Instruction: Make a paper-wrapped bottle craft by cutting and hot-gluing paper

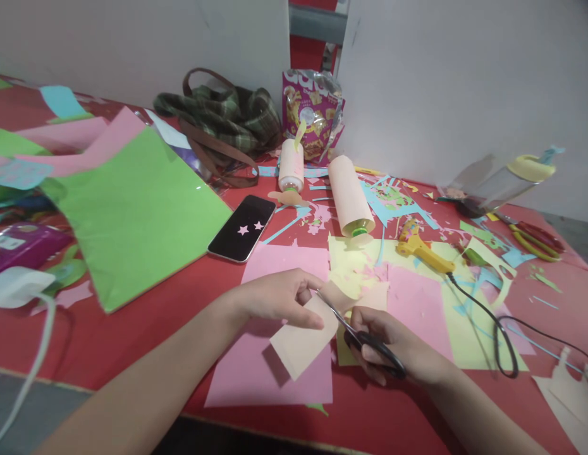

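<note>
My left hand grips a cream paper piece between thumb and fingers, above a pink sheet. In my right hand are black-handled scissors, their blades pointing up and left across the paper's upper right edge, close to my left fingertips. Part of the paper lies beyond the blades. Behind my hands, a phone carries two small pink stars. Two cream paper-wrapped cylinders rest farther back, and yellow sheets lie on the right.
A yellow glue gun with a black cable lies at right. Green sheets cover the left. Farther back are a plaid bag, a snack bag, a clear bottle and more scissors. Paper scraps litter the red table.
</note>
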{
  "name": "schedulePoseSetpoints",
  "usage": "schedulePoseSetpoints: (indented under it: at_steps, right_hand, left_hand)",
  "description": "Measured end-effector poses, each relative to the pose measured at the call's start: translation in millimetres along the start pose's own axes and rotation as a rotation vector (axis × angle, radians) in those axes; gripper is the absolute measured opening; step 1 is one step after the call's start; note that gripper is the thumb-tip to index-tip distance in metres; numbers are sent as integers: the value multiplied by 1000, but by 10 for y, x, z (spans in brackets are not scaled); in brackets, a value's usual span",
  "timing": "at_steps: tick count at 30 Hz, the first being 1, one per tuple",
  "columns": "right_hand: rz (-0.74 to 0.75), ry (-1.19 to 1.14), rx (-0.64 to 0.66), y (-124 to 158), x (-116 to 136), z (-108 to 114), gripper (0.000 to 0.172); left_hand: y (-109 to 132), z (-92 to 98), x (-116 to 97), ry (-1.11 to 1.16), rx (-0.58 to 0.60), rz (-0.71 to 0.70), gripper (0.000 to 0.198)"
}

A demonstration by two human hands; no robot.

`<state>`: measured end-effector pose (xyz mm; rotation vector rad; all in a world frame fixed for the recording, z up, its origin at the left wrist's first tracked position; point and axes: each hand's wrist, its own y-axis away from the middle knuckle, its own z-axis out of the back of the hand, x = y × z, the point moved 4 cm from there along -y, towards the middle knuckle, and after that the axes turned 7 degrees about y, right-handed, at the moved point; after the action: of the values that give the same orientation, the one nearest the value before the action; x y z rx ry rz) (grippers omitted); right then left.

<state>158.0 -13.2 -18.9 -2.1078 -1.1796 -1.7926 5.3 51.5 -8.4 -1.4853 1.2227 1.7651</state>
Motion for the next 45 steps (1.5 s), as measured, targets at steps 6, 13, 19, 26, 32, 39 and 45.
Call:
schedulePoseSetpoints:
  at_steps: [6, 13, 19, 26, 32, 39, 45]
  right_hand:
    - [-18, -28, -23, -1, -28, 14, 36]
    - [-29, -1, -86, -19, -18, 36, 38]
    - [163, 18, -199, -13, 61, 92, 35]
    - [318, -33, -195, 23, 171, 78, 37]
    - [307, 16, -355, -15, 120, 79, 34]
    - [183, 113, -434, -37, 39, -35, 34]
    - [209, 145, -489, -51, 5, 6, 34]
  left_hand:
    - [3, 14, -21, -6, -17, -17, 39]
    - [25, 18, -25, 63, -80, 6, 43]
    - [26, 19, -57, 115, -168, -17, 53]
    - [44, -52, -106, 131, -213, -48, 54]
    - [4, -210, -85, 114, -157, 5, 57]
    - [-23, -277, -81, -26, -182, -6, 65]
    - [-47, -282, -71, -31, -196, -6, 46]
